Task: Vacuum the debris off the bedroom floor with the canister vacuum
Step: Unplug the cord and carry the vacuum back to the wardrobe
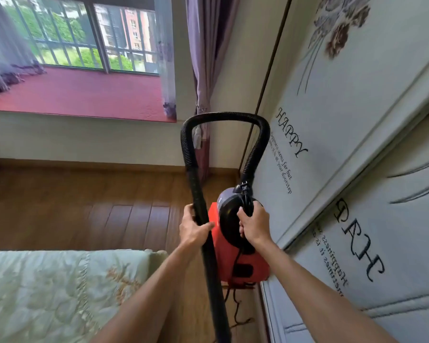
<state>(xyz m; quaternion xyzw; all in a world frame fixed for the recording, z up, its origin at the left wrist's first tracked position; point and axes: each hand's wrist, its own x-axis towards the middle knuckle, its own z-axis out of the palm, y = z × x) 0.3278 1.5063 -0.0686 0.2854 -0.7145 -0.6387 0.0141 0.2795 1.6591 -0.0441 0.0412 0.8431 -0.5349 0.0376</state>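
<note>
Brown wood-plank floor (pixel 84 206), glossy, with daylight glare mid-left. Far wall: wide dark-framed barred window (pixel 94 33), greenery and a red-brick building outside. Below it a deep red window ledge (pixel 84 92), then plain cream wall (pixel 84 137) with a wooden skirting board (pixel 84 163). Sheer pale curtain (pixel 0 45) is bunched far left on the ledge. Purple fabric drape (pixel 206 58) hangs right of the window, down to the floor. Right side: pale grey-white wardrobe doors (pixel 332 95), printed flowers, black "HAPPY" lettering. Near left: bed corner under a pale green quilted floral cover (pixel 47 293).
</note>
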